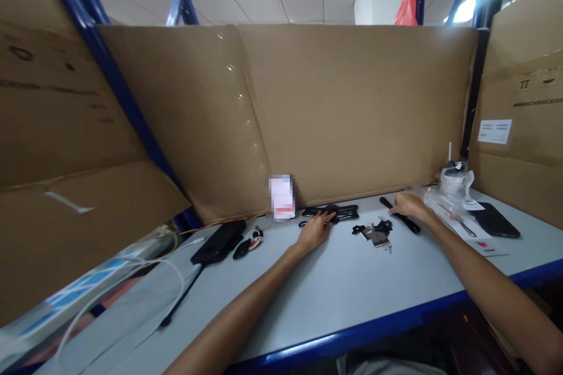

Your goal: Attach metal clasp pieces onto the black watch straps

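Observation:
My left hand (314,231) reaches to the back of the table, its fingers stretched out and resting on a group of long black parts (349,212). My right hand (408,204) is closed, with its fingertips at the middle of a long black bar-shaped piece (411,225) that lies slantwise on the table. Between the hands is a small pile of metal plates (379,238), black brackets (384,225) and what look like screws (389,248). The fingers partly cover the black parts under my left hand.
A phone-like upright object (282,198) leans at the back. On the left lie a black case (219,242), keys (255,237) and cables (180,281). To the right are a plastic-wrapped cup (454,180), a dark phone (497,221) and a tool (464,226). Cardboard walls (352,111) surround the table.

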Demonstrator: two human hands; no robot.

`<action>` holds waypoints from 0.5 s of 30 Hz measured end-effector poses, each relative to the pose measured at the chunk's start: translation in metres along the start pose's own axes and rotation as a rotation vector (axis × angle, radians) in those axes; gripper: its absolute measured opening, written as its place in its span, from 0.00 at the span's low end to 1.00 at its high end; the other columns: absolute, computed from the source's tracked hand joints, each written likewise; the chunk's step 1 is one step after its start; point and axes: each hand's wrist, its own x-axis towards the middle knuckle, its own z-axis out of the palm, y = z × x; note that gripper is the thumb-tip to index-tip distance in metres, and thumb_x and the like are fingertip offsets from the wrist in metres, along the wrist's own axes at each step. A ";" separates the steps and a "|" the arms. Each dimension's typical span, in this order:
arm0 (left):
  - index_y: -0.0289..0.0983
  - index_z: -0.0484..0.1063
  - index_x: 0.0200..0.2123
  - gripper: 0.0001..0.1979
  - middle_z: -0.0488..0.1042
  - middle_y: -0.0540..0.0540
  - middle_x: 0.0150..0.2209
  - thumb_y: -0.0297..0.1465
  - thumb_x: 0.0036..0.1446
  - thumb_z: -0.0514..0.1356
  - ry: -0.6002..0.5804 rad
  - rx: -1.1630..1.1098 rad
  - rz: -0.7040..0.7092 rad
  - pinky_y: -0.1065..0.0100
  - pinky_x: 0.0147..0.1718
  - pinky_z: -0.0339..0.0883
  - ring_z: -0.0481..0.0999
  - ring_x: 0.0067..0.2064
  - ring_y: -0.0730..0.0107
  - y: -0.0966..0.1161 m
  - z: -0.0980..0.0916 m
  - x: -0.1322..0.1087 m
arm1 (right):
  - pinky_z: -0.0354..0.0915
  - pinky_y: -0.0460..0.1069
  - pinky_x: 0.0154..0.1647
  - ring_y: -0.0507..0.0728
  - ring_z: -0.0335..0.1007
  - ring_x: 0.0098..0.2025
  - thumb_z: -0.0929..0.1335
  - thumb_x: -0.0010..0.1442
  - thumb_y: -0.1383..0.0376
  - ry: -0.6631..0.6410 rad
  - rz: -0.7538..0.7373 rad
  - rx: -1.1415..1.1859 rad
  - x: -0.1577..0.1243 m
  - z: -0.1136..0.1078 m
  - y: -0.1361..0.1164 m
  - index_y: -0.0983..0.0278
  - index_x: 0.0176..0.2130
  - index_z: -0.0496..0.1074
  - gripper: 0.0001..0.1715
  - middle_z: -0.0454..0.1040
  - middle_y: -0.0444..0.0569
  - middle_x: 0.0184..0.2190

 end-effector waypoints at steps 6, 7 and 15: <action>0.43 0.66 0.65 0.25 0.64 0.43 0.65 0.29 0.64 0.53 0.031 -0.066 -0.146 0.56 0.62 0.58 0.59 0.69 0.53 0.022 0.002 0.015 | 0.65 0.49 0.37 0.63 0.77 0.46 0.72 0.56 0.52 -0.033 -0.001 0.004 -0.002 -0.004 0.001 0.66 0.42 0.80 0.22 0.80 0.58 0.43; 0.43 0.66 0.64 0.25 0.65 0.43 0.65 0.29 0.64 0.53 0.039 -0.070 -0.161 0.57 0.62 0.58 0.59 0.68 0.53 0.025 0.002 0.018 | 0.65 0.49 0.37 0.63 0.77 0.46 0.71 0.57 0.52 -0.037 -0.004 0.003 -0.001 -0.004 0.001 0.66 0.42 0.80 0.22 0.81 0.58 0.42; 0.45 0.68 0.63 0.25 0.71 0.42 0.62 0.29 0.63 0.54 0.061 -0.088 -0.220 0.57 0.59 0.62 0.67 0.64 0.53 0.037 0.007 0.035 | 0.65 0.50 0.38 0.64 0.76 0.48 0.71 0.57 0.51 -0.037 0.000 -0.014 0.004 -0.002 0.003 0.65 0.44 0.79 0.23 0.79 0.58 0.47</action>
